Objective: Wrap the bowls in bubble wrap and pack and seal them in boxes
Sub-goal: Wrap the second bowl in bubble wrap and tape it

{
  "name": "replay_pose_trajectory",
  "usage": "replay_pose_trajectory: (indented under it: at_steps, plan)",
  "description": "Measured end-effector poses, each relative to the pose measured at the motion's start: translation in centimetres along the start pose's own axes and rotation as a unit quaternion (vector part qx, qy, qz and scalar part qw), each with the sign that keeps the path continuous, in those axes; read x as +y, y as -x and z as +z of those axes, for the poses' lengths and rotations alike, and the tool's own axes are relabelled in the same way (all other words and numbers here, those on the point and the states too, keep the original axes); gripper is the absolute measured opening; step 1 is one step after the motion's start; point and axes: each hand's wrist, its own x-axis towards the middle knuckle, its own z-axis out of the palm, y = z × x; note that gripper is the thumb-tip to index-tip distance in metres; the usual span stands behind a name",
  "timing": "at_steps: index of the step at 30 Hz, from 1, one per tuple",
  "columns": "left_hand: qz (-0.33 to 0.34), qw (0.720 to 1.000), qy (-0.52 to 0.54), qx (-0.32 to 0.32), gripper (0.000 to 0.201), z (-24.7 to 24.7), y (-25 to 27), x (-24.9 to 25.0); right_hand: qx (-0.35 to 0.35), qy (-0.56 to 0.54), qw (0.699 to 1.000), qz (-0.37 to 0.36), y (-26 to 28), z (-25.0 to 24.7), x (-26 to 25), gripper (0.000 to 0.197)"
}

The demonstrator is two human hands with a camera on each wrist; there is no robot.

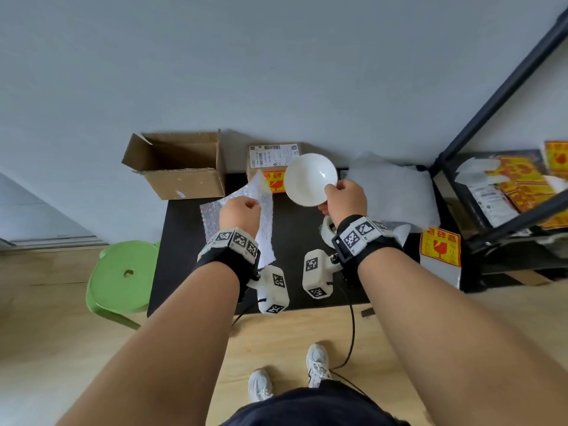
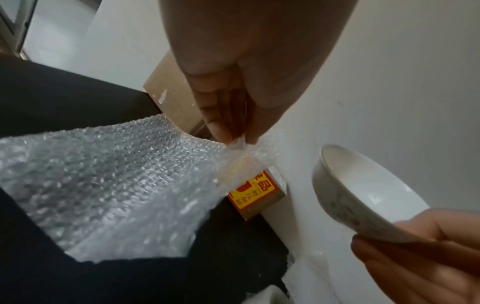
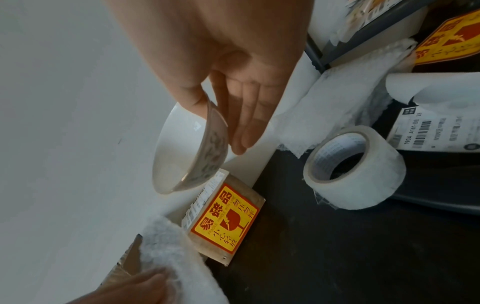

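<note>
Bowls are what we are packing, and one white ceramic bowl (image 1: 310,179) with a faint grey pattern on its outer wall is in our right hand (image 1: 345,199); the thumb lies on the inner rim and the fingers (image 3: 244,123) run under the base, so this grip is closed on the bowl, which hangs tilted in the air above the black worktop (image 1: 184,241), its mouth turned toward the wall; our left hand (image 1: 239,216) pinches one corner of a clear sheet of bubble wrap (image 2: 111,185), the rest of the sheet draping down onto the worktop.

We judge the step in hand to be bringing bowl and sheet together; to do it well we would spread the wrap flat first, set the bowl near its middle, then fold the corners over the rim so that no bare ceramic shows; a pinch at the rim is a thin hold on a smooth glazed thing, so we would lower it gently and not swing it.

An open brown cardboard box (image 1: 181,167) waits at the back left of the worktop, beside a small sealed carton with a yellow-and-red fragile sticker (image 3: 226,220); a roll of clear packing tape (image 3: 355,168) lies to the right, near a heap of white foam sheet (image 1: 390,192).
</note>
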Motion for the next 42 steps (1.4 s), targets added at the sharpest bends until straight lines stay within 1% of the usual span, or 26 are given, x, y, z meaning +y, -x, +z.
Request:
replay_pose_trajectory:
  at_steps: [3, 4, 6, 10, 14, 16, 20, 23, 26, 28, 29, 32, 33, 35, 37, 39, 40, 41, 42]
  plan:
    - [-0.001, 0.998, 0.027, -0.054, 0.021, 2.3, 0.1, 1.0, 0.000, -0.004, 1.000, -0.014, -0.9, -1.4, -0.3, 0.008]
    - [-0.007, 0.997, 0.030, -0.072, 0.023, 3.1, 0.1, 1.3, -0.001, -0.005, 1.000, -0.013, -1.2, -1.8, -0.3, 0.010]
    - [-0.029, 0.994, 0.036, -0.099, 0.021, 4.3, 0.2, 1.6, -0.011, -0.008, 1.000, -0.008, -1.7, -2.5, -0.2, 0.011]
    - [-0.066, 0.987, 0.056, -0.137, 0.016, 5.9, 0.4, 1.7, -0.068, 0.017, 0.998, 0.007, -2.1, -2.9, 0.5, 0.015]
    - [-0.080, 0.984, 0.077, -0.142, 0.012, 6.1, 0.4, 1.4, -0.102, 0.093, 0.990, 0.015, -2.1, -2.3, 2.2, 0.019]
    - [-0.085, 0.985, 0.081, -0.126, 0.012, 5.8, 0.3, 1.2, -0.105, 0.142, 0.984, 0.012, -2.3, -1.9, 3.1, 0.020]
    - [-0.104, 0.978, 0.155, -0.096, 0.009, 4.9, 0.2, 1.6, -0.107, 0.226, 0.968, -0.005, -2.3, -1.3, 4.1, 0.019]
    - [-0.083, 0.974, 0.191, -0.093, 0.009, 4.5, 0.6, 2.6, -0.118, 0.281, 0.952, -0.027, -1.9, -1.2, 3.7, 0.023]
    - [-0.063, 0.966, 0.223, -0.118, 0.010, 4.4, 1.2, 3.9, -0.124, 0.314, 0.940, -0.042, -1.7, -0.9, 3.4, 0.020]
    - [-0.053, 0.961, 0.231, -0.140, 0.009, 4.4, 1.5, 4.7, -0.127, 0.317, 0.939, -0.047, -1.5, -0.8, 3.2, 0.012]
    - [-0.052, 0.959, 0.236, -0.147, 0.009, 4.4, 1.6, 4.9, -0.123, 0.313, 0.941, -0.047, -1.5, -0.8, 3.1, 0.011]
    - [-0.059, 0.947, 0.273, -0.161, 0.012, 4.0, 2.0, 5.5, -0.091, 0.281, 0.954, -0.047, -1.6, -0.8, 3.2, 0.015]
    - [-0.066, 0.937, 0.297, -0.173, 0.013, 3.7, 2.0, 5.6, -0.091, 0.266, 0.958, -0.046, -1.6, -0.8, 3.2, 0.014]
    - [-0.078, 0.917, 0.335, -0.201, 0.016, 3.2, 2.1, 5.7, -0.102, 0.248, 0.963, -0.040, -1.7, -0.9, 3.1, 0.019]
    - [-0.077, 0.910, 0.337, -0.229, 0.017, 2.7, 2.1, 5.9, -0.116, 0.247, 0.961, -0.035, -1.7, -1.1, 2.9, 0.022]
    - [-0.068, 0.908, 0.329, -0.249, 0.020, 2.3, 2.1, 6.1, -0.127, 0.246, 0.960, -0.039, -1.7, -1.2, 2.6, 0.019]
    - [-0.064, 0.911, 0.323, -0.248, 0.022, 2.1, 2.0, 6.1, -0.127, 0.244, 0.960, -0.047, -1.7, -1.2, 2.4, 0.017]
    - [-0.054, 0.922, 0.308, -0.227, 0.022, 2.0, 1.8, 6.0, -0.124, 0.242, 0.961, -0.060, -1.8, -1.1, 2.2, 0.017]
    - [-0.033, 0.947, 0.261, -0.186, 0.019, 1.7, 1.4, 5.9, -0.125, 0.241, 0.960, -0.071, -1.8, -1.0, 2.0, 0.020]
